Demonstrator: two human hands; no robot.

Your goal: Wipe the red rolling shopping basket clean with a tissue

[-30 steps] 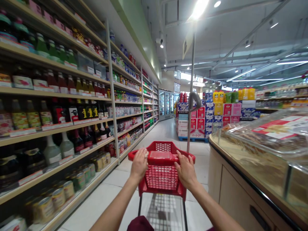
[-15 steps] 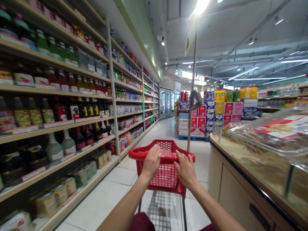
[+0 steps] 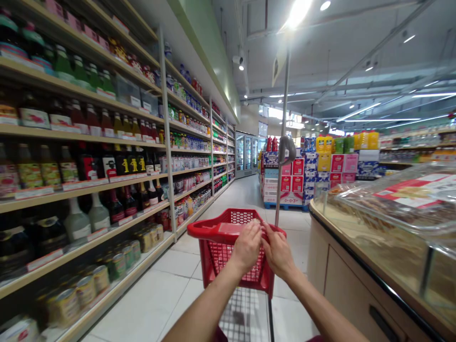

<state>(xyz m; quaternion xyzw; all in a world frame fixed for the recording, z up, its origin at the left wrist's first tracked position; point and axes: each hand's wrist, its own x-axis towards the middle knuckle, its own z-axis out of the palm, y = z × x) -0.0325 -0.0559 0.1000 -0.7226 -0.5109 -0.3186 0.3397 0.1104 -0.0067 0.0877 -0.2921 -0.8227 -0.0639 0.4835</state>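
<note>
A red plastic shopping cart (image 3: 217,259) stands right in front of me on the tiled floor, its meshed basket seen from the handle side. My left hand (image 3: 248,244) lies over the cart's handle, right of its middle, fingers curled over the bar. Close beside it, my right hand (image 3: 278,249) grips the right end of the handle. The two hands almost touch near the thumb and fingertips; the undersides of the fingers are hidden. A grey metal pole (image 3: 284,109) with a curved grey fitting rises just beyond the cart's right side.
Shelves (image 3: 89,137) of bottles and cans run along the left. On the right is a wooden counter (image 3: 342,266) with plastic-covered food trays. Stacked drink cartons (image 3: 297,178) stand ahead on a blue pallet, and glass-door fridges (image 3: 245,149) line the aisle's far end.
My left hand has slid right along the handle, up against my right hand. The cart sits slightly further left in view, with its handle turned a little.
</note>
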